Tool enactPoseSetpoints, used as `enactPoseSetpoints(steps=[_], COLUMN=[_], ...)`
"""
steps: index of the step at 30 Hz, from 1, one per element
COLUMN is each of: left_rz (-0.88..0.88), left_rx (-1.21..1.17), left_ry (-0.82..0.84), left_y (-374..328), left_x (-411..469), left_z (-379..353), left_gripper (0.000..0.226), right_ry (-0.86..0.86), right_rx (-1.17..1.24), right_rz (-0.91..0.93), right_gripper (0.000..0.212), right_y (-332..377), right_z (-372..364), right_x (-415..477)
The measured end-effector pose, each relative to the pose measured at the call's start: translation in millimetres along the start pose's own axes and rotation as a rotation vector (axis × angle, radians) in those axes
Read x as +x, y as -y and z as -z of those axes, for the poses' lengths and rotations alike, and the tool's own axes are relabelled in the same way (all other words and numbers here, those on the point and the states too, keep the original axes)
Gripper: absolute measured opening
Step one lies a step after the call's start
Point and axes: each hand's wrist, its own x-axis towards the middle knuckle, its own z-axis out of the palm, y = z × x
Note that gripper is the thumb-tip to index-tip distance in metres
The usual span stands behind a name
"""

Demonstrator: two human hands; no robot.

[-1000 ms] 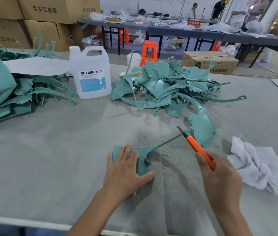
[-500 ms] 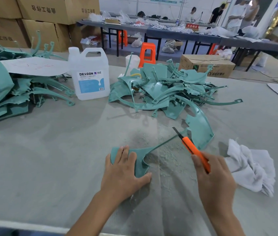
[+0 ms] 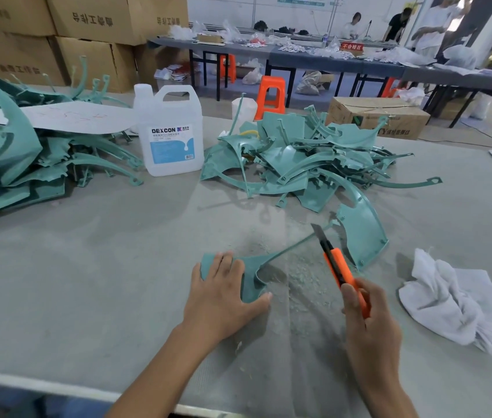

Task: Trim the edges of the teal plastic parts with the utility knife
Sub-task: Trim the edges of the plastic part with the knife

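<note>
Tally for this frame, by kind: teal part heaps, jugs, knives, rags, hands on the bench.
heaps of teal plastic parts: 2, left heap, centre heap
white plastic jug with blue label: 1
orange utility knife: 1
crumpled white cloth rag: 1
hands: 2, left hand, right hand
Total: 7

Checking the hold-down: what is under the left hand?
The left hand presses the wide end of the teal part onto the table. What lies beneath the palm itself is covered.
</note>
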Motion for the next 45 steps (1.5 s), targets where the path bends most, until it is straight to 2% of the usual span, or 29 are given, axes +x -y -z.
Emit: enactPoseSetpoints(steps=[4,8,11,14,17,19,22,27,30,35,37,40,45], left_rz=[0.054,0.080,-0.012,-0.128,-0.117,-0.083,-0.038,-0.123,-0.205,-0.246,-0.229,-0.178,-0.196], left_rx=[0.110,0.134,-0.034,-0.295,-0.454,-0.376,-0.166,-0.243,-0.197,-0.157,-0.025,0.193,0.307], left_ry=[0.033,0.073,-0.028,-0.163,-0.256,-0.269,-0.249,-0.144,-0.106,-0.261,-0.293,-0.175,-0.101], left_y=[18.0,25.1,6.3,-27.5,-55.4,-63.3,-65.7,-52.9,-45.4,-50.8,-50.9,-50.7,-53.8], left_x=[7.3,8.7,13.6,35.7,62.7,75.2,82.2,83.9,77.0,76.2,75.4,67.5,70.1], left_z=[16.5,27.0,21.8,10.9,-2.7,-16.7,-32.9,-38.9,-35.5,-19.6,-16.0,-12.7,-12.1], left_gripper=[0.057,0.061,0.055,0.047,0.037,0.024,0.023,0.033,0.026,0.026,0.017,0.014,0.027], right_ry=[0.002,-0.012,0.023,0.033,0.078,0.114,0.164,0.070,0.039,0.039,0.048,0.061,0.111], right_rx=[0.041,0.049,0.029,0.040,0.038,0.009,-0.043,-0.020,-0.005,0.012,0.003,-0.037,-0.134], right_rz=[-0.011,-0.034,-0.019,-0.027,-0.016,-0.012,-0.021,-0.070,-0.086,-0.075,-0.054,-0.007,0.011], right_gripper=[0.018,0.033,0.045,0.039,0.038,0.042,0.044,0.037,0.033,0.036,0.038,0.035,0.033], right_y=[0.0,0.4,-0.7,0.1,0.5,-1.8,-4.8,-2.7,-2.1,0.6,1.5,2.6,2.7], right_z=[-8.2,-12.8,-13.8,-13.2,-12.6,-13.1,-15.3,-15.7,-15.3,-14.5,-13.6,-12.9,-14.0], right_x=[7.2,10.6,10.1,11.0,10.6,9.6,11.5,14.8,14.2,11.6,10.2,9.6,8.5])
